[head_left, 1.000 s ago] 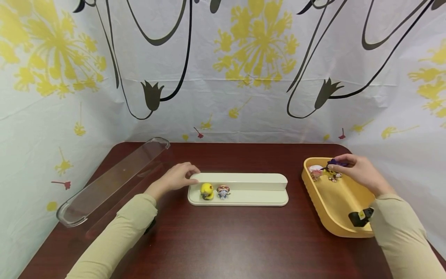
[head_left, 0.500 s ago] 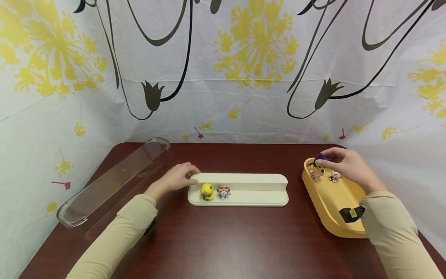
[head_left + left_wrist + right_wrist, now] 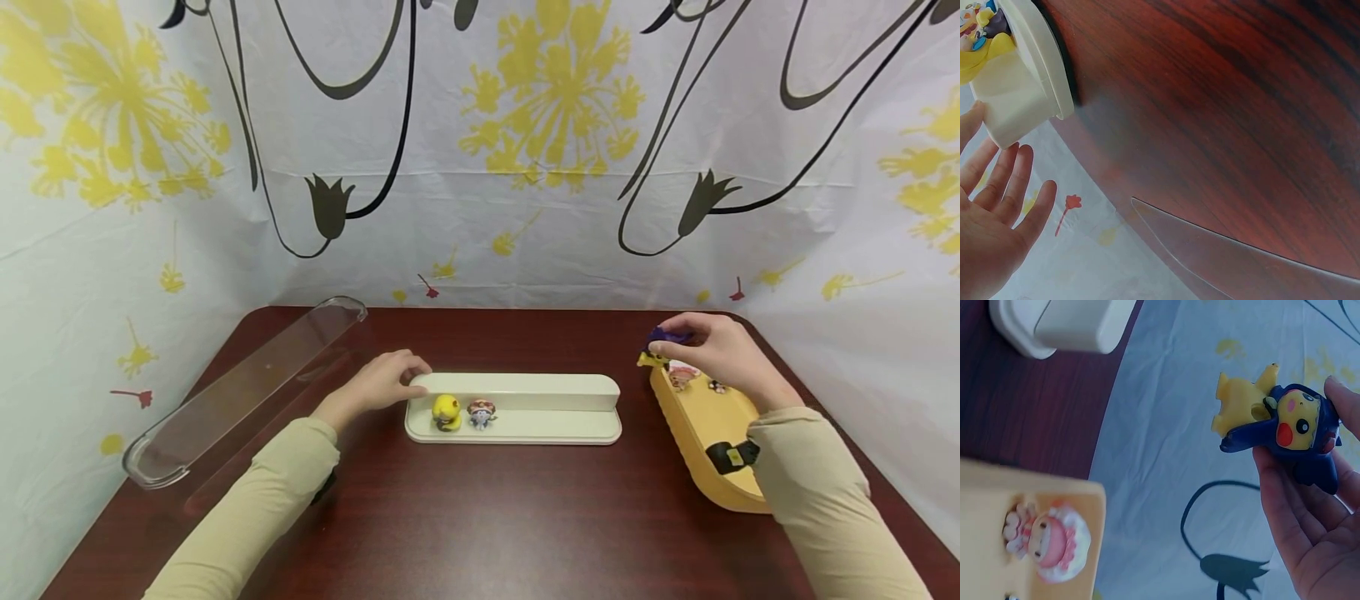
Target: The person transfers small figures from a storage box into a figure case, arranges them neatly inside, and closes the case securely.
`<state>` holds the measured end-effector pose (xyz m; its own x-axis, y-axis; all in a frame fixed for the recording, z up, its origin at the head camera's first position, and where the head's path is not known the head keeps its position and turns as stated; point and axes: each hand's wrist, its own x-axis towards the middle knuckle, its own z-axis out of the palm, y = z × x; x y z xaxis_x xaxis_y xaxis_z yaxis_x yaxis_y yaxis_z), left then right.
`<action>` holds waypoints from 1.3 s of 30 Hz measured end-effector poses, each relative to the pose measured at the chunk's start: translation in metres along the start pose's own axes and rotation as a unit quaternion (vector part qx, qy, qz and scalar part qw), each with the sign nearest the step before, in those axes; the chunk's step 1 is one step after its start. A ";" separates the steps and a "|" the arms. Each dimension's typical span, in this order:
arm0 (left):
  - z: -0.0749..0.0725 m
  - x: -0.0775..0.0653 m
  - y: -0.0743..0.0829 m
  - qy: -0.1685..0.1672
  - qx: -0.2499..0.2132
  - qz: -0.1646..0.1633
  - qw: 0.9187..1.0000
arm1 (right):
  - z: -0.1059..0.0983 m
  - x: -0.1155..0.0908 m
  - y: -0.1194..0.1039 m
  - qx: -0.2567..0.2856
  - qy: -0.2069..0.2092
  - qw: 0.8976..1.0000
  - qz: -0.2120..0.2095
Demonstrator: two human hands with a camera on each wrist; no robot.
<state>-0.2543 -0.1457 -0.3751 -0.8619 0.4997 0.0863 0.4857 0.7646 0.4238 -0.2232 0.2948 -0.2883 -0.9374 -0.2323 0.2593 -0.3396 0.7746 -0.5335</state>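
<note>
My right hand (image 3: pixel 723 350) pinches a yellow Pikachu figurine (image 3: pixel 1297 419) in a dark blue hooded outfit. It hangs by the far left corner of the yellow tray (image 3: pixel 686 450), tilted sideways in the right wrist view. At the middle of the table, my left hand (image 3: pixel 375 385) grips the left end of a cream stepped display stand (image 3: pixel 551 425), thumb in front and fingers behind. On the stand's lower step sit a yellow duck-like figurine (image 3: pixel 447 412) and, just right of it, a small grey figurine with a reddish hat (image 3: pixel 481 413).
Inside the tray lie a pink-and-white figurine (image 3: pixel 1057 544) and a small black-and-white one (image 3: pixel 717 387), partly hidden by the right hand. A clear plastic cover (image 3: pixel 247 387) lies slanted at the table's left. A patterned white sheet (image 3: pixel 480 250) hangs behind the table.
My right hand has carried the Pikachu figurine left from over the tray to its far left corner. The left hand and the stand have stayed put.
</note>
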 end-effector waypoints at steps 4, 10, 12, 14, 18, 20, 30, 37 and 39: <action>0.000 0.000 0.000 -0.001 0.000 -0.001 1.000 | 0.006 0.003 -0.006 0.006 -0.010 1.000 -0.007; 0.000 0.000 0.000 -0.002 0.003 0.000 1.000 | 0.016 0.008 -0.013 0.017 -0.019 1.000 -0.010; 0.000 0.000 0.000 -0.002 0.004 -0.001 1.000 | 0.019 0.009 -0.016 0.024 -0.022 0.999 -0.012; 0.000 0.000 0.000 -0.003 0.005 -0.002 1.000 | 0.022 0.010 -0.019 0.029 -0.024 0.999 -0.015; 0.001 0.001 -0.001 -0.001 0.005 -0.001 1.000 | 0.031 0.011 -0.027 0.041 -0.030 0.998 -0.030; 0.001 0.001 -0.002 0.000 0.005 -0.001 1.000 | 0.036 0.012 -0.030 0.044 -0.032 0.998 -0.042; 0.001 0.000 -0.001 -0.001 0.002 0.003 1.000 | 0.059 0.014 -0.040 0.061 -0.043 0.995 -0.060; 0.000 0.001 0.000 -0.005 0.001 0.000 1.000 | 0.075 0.014 -0.043 0.077 -0.047 0.994 -0.067; 0.000 0.001 0.000 -0.006 0.002 -0.001 1.000 | 0.080 0.013 -0.044 0.078 -0.046 0.993 -0.074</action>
<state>-0.2550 -0.1456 -0.3754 -0.8613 0.5026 0.0751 0.4844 0.7673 0.4203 -0.2269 0.2106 -0.3259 -0.8768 -0.3953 0.2737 -0.4755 0.6283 -0.6158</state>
